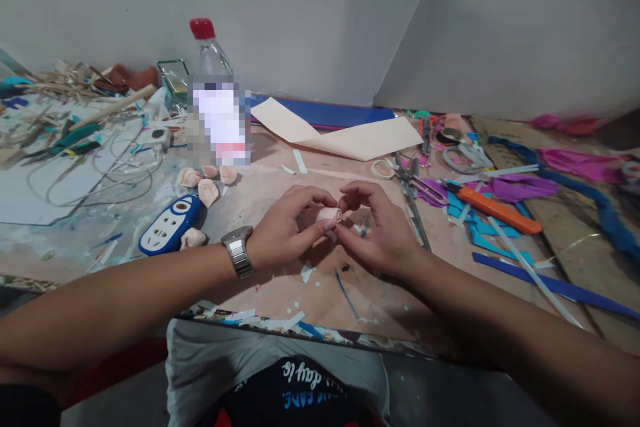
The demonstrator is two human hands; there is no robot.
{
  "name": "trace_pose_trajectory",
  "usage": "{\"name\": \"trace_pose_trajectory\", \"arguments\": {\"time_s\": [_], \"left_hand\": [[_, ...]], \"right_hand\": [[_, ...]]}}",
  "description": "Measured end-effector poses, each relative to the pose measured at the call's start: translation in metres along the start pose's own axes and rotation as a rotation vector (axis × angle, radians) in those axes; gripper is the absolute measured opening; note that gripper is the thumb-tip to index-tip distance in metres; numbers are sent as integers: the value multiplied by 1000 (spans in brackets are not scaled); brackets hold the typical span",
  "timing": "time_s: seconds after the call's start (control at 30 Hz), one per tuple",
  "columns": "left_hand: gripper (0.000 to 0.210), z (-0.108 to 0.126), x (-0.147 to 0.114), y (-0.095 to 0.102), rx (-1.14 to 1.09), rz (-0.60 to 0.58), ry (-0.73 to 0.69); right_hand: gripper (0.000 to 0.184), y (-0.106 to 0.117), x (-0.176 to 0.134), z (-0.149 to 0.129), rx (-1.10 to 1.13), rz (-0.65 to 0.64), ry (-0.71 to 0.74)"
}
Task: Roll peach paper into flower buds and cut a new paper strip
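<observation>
Between both hands, above the middle of the table, is a small pale-pink rolled rosette (330, 214) that looks like a paper or foam flower. My left hand (295, 220), with a metal watch on its wrist, grips it from the left between thumb and fingers. From the right, my right hand (377, 227) pinches its near end, thumb and fingertips closed on the edge. Several similar pale-pink rosettes (209, 192) lie to the left, near a blue-and-white power strip (170, 225).
Cream strips (340, 140) lie at the back beside a phone-like blurred object (220, 120) and a red-capped bottle (213, 53). On the right are scissors (417, 183), an orange cutter (500, 210), a blue strip (555, 287) and scraps. Pliers (75, 147) and a white cable lie left.
</observation>
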State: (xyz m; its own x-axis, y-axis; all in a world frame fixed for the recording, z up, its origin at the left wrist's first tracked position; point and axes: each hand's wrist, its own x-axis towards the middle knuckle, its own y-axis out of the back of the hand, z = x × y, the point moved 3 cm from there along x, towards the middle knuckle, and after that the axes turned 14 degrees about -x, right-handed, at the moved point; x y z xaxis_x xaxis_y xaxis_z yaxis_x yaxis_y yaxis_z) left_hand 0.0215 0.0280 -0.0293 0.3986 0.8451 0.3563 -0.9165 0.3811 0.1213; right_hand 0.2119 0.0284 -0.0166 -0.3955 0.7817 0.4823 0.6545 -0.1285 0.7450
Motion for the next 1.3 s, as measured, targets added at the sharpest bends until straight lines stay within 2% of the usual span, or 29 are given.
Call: {"name": "trace_pose_trajectory", "arguments": {"time_s": [0.1, 0.2, 0.33, 0.53, 0.73, 0.87, 1.1, 1.3], "left_hand": [[22, 0, 1, 1, -60, 37, 48], [23, -3, 2, 2, -186, 116, 133], [23, -7, 4, 4, -265, 184, 196], [24, -5, 2, -1, -333, 186, 240], [23, -4, 3, -1, -337, 189, 234], [22, -6, 3, -1, -376, 181, 251], [25, -6, 3, -3, -481, 154, 270], [25, -8, 4, -3, -537, 159, 289]], "right_hand": [[63, -1, -2, -1, 73, -14, -10], [69, -1, -2, -3, 92, -29, 10], [52, 3, 0, -3, 14, -6, 29], [20, 6, 3, -8, -93, 5, 126], [5, 8, 5, -9, -88, 39, 138], [3, 7, 6, -9, -69, 50, 132], [11, 5, 6, -4, 5, 7, 4], [13, 4, 5, -2, 40, -12, -48]]}}
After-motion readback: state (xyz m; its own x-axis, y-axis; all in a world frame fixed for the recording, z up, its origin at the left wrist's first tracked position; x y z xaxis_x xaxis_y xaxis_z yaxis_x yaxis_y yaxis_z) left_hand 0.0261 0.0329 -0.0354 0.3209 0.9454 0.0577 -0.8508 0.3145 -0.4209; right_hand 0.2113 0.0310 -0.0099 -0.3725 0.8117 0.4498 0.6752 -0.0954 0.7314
